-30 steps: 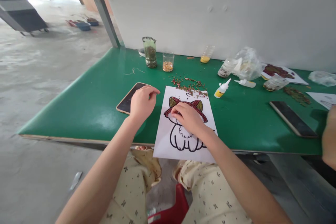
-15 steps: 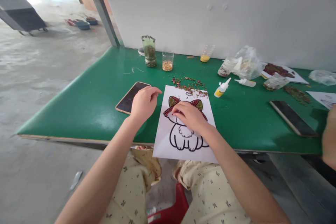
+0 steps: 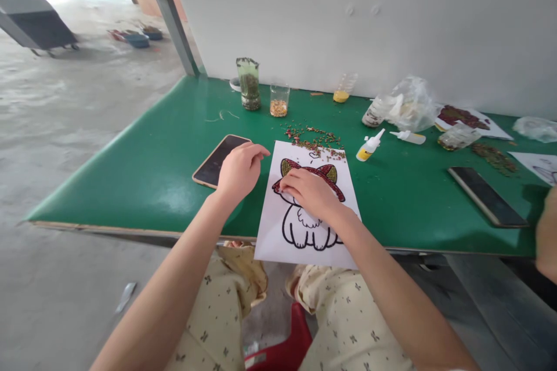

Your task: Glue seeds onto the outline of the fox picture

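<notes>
A white sheet with a cat drawing (image 3: 304,220) hangs partly over the table's front edge. Red and green beans or seeds fill the cat's ears and the upper part of its head. Over the cat's face, my right hand (image 3: 311,188) is closed in a pinch, fingertips at the left cheek; anything between them is too small to make out. My left hand (image 3: 241,168) rests by the sheet's left side, index finger stretched out and the others loosely bent, with nothing visible in it. Under that hand lies a phone (image 3: 213,165). Loose beans (image 3: 315,142) are scattered at the sheet's top edge.
On the green table (image 3: 126,168) stand a green cup (image 3: 249,84), a cup of corn kernels (image 3: 279,101) and a glue bottle (image 3: 369,146). Another glue bottle (image 3: 409,137), plastic bags (image 3: 413,104) and a second phone (image 3: 486,196) lie rightward. Another person's arm (image 3: 546,235) is at the right edge.
My right hand has shifted slightly left over the cat's face, its fingertips nearer the left cheek. My left hand stays where it was. The view has moved very slightly.
</notes>
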### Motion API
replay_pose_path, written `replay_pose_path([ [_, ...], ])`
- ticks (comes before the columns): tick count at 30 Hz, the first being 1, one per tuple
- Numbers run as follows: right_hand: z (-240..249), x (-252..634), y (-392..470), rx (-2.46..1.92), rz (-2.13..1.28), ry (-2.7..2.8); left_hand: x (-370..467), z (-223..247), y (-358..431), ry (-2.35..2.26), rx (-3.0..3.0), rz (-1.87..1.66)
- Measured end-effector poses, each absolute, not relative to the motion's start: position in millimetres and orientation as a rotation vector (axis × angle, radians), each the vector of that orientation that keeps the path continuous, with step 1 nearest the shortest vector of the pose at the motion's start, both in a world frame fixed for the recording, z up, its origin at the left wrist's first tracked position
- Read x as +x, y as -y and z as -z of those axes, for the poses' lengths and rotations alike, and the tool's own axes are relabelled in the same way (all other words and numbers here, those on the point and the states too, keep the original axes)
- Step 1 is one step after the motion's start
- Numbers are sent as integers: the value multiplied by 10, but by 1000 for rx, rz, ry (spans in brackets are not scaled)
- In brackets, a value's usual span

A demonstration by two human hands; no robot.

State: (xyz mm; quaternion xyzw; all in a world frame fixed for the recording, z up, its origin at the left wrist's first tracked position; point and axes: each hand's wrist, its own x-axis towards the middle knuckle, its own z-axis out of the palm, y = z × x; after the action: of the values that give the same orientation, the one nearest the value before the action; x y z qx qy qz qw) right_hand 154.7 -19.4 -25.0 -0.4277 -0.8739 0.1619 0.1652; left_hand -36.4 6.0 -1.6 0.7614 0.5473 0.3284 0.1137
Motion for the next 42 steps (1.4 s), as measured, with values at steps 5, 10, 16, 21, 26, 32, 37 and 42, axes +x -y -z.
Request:
replay_pose_path([
  [5, 221, 1527, 200, -1225, -409, 2530, -369, 21, -60, -1597, 2225, -970],
  [10, 233, 1524, 199, -1216, -396, 2528, -372, 30, -61, -1591, 2234, -969],
  [16, 247, 1518, 196, -1220, -379, 2530, -356, 29, -62, -1592, 2248, -960],
  [21, 260, 1516, 187, -1189, -387, 2524, -352, 22, -52, -1589, 2253, -946],
  [26, 284, 1515, 182, -1153, -387, 2519, -349, 15, -53, -1581, 2262, -929],
  [32, 280, 1509, 186, -1159, -354, 2518, -341, 18, -56, -1589, 2271, -927],
  [37, 262, 1502, 188, -1175, -360, 2521, -340, 21, -54, -1584, 2273, -913],
  [42, 246, 1491, 221, -1213, -341, 2502, -342, 21, -53, -1582, 2261, -907],
])
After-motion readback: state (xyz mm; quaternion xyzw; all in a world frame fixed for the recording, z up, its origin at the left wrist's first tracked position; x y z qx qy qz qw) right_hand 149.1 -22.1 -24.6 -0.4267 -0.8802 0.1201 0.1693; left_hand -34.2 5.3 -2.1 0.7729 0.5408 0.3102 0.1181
